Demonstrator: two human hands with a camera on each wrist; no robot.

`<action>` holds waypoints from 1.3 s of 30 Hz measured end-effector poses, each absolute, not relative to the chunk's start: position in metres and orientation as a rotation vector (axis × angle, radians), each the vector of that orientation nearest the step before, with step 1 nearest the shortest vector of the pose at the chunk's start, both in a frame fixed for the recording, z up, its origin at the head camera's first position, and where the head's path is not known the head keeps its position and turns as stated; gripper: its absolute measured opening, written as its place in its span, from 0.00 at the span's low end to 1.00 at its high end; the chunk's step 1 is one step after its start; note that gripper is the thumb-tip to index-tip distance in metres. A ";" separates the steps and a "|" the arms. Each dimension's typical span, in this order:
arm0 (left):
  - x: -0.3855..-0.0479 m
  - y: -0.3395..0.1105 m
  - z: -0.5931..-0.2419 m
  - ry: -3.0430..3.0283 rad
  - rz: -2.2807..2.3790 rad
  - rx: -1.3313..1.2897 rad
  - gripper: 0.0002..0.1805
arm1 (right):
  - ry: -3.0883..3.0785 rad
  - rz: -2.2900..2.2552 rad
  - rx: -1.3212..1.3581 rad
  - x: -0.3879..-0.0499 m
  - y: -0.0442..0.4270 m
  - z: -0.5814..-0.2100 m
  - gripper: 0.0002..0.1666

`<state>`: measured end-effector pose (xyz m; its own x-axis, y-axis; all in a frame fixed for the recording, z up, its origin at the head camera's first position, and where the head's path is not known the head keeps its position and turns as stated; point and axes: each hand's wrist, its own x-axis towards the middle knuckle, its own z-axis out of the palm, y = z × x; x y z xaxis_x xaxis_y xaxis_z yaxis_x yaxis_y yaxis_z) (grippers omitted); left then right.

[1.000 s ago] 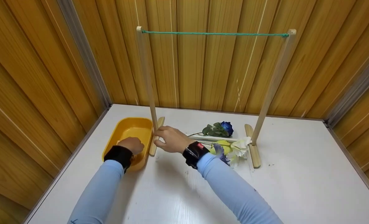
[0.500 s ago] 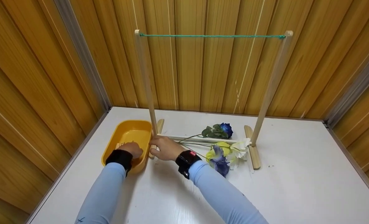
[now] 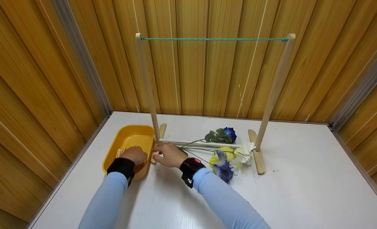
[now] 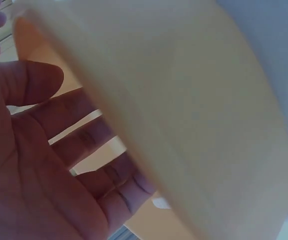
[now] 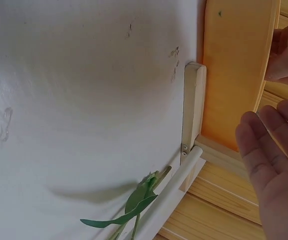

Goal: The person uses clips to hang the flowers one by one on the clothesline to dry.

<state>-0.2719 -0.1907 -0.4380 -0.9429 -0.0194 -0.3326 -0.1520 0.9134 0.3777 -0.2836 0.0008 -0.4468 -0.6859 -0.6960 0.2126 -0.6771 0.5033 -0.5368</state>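
Observation:
A yellow bin (image 3: 105,152) stands at the table's left side, with light wooden pieces (image 3: 121,152) in it that look like clothespins. My left hand (image 3: 136,155) reaches down inside the bin. In the left wrist view its fingers (image 4: 79,142) extend past the bin's wall, their tips hidden and the thumb apart from them. My right hand (image 3: 170,155) hovers between the bin's right edge and the left post (image 3: 149,86) of a wooden frame. Seen from the right wrist, its fingers (image 5: 258,150) are extended and hold nothing.
A green cord (image 3: 207,39) runs between the tops of the left post and right post (image 3: 275,89). Below lies a white rod (image 3: 191,143). Around it are a blue rose (image 3: 229,135), a yellow flower (image 3: 225,153), a purple flower (image 3: 222,168) and a white flower (image 3: 245,152).
My right hand has come down from the left post toward the table's front, and the arm uncovers more of the purple flower. My left hand stays in the bin, shifting only slightly.

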 end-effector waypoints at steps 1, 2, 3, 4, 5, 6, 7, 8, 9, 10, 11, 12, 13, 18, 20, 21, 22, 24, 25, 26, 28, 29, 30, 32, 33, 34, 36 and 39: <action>-0.272 -0.190 -0.438 2.770 0.584 -0.111 0.15 | 2.691 -0.951 -1.220 -0.283 0.002 -0.447 0.19; -0.273 -0.190 -0.438 2.794 0.585 -0.089 0.15 | 2.687 -0.964 -1.210 -0.283 0.003 -0.447 0.19; -0.273 -0.189 -0.437 2.812 0.593 -0.089 0.15 | 2.680 -0.976 -1.209 -0.283 0.004 -0.447 0.19; -0.273 -0.187 -0.436 2.831 0.607 -0.087 0.15 | 2.677 -0.988 -1.208 -0.283 0.005 -0.447 0.19; -0.273 -0.186 -0.434 2.850 0.618 -0.090 0.15 | 2.674 -1.003 -1.211 -0.284 0.006 -0.448 0.19; -0.273 -0.184 -0.432 2.873 0.634 -0.090 0.15 | 2.672 -1.016 -1.217 -0.284 0.007 -0.448 0.18; -0.273 -0.182 -0.430 2.897 0.651 -0.099 0.14 | 2.669 -1.031 -1.221 -0.284 0.008 -0.449 0.18; -0.273 -0.179 -0.428 2.930 0.660 -0.098 0.14 | 2.670 -1.044 -1.220 -0.285 0.009 -0.449 0.18; -0.273 -0.177 -0.426 2.959 0.680 -0.102 0.14 | 2.670 -1.058 -1.217 -0.285 0.010 -0.449 0.17; -0.272 -0.173 -0.423 2.989 0.704 -0.096 0.14 | 2.670 -1.070 -1.208 -0.286 0.012 -0.449 0.17; -0.272 -0.170 -0.421 3.023 0.722 -0.084 0.14 | 2.668 -1.089 -1.201 -0.286 0.014 -0.449 0.17; -0.272 -0.167 -0.420 3.062 0.729 -0.060 0.13 | 2.662 -1.106 -1.186 -0.286 0.016 -0.449 0.16; -0.271 -0.164 -0.418 3.097 0.743 -0.040 0.13 | 2.658 -1.125 -1.172 -0.287 0.017 -0.449 0.16; -0.266 -0.146 -0.413 3.216 0.876 0.076 0.07 | 2.650 -1.189 -1.124 -0.290 0.028 -0.447 0.18; -0.262 -0.139 -0.412 3.244 0.940 0.126 0.06 | 2.650 -1.213 -1.117 -0.291 0.032 -0.446 0.19; -0.261 -0.135 -0.411 3.257 0.965 0.150 0.06 | 2.646 -1.225 -1.109 -0.291 0.035 -0.446 0.19; -0.259 -0.132 -0.411 3.270 0.986 0.182 0.06 | 2.644 -1.235 -1.107 -0.291 0.037 -0.446 0.20; -0.256 -0.126 -0.411 3.288 1.018 0.218 0.06 | 2.636 -1.264 -1.103 -0.291 0.042 -0.445 0.20; -0.255 -0.123 -0.411 3.288 1.042 0.228 0.06 | 2.632 -1.275 -1.100 -0.291 0.045 -0.445 0.20; -0.254 -0.120 -0.411 3.293 1.060 0.248 0.05 | 2.626 -1.292 -1.096 -0.291 0.048 -0.444 0.20; -0.251 -0.114 -0.413 3.304 1.090 0.277 0.05 | 2.612 -1.330 -1.089 -0.290 0.053 -0.444 0.20; -0.249 -0.111 -0.413 3.303 1.110 0.277 0.05 | 2.603 -1.353 -1.085 -0.289 0.056 -0.444 0.20; -0.248 -0.109 -0.413 3.310 1.124 0.290 0.05 | 2.593 -1.372 -1.085 -0.289 0.058 -0.444 0.20; -0.246 -0.103 -0.415 3.328 1.141 0.328 0.06 | 2.580 -1.411 -1.091 -0.287 0.064 -0.445 0.19; -0.244 -0.100 -0.416 3.336 1.148 0.343 0.06 | 2.579 -1.425 -1.092 -0.287 0.067 -0.445 0.19; -0.243 -0.098 -0.417 3.349 1.148 0.369 0.06 | 2.581 -1.437 -1.093 -0.286 0.070 -0.445 0.19; -0.240 -0.091 -0.419 3.379 1.153 0.426 0.06 | 2.593 -1.451 -1.096 -0.284 0.077 -0.444 0.20; -0.233 -0.081 -0.421 3.428 1.146 0.501 0.07 | 2.608 -1.466 -1.076 -0.279 0.090 -0.444 0.19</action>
<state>-0.2333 -0.0808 -0.4208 -0.8387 0.0889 0.5373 0.3941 0.7800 0.4861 -0.2794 0.0898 -0.4444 -0.7703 -0.5376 0.3429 -0.5725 0.3461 -0.7433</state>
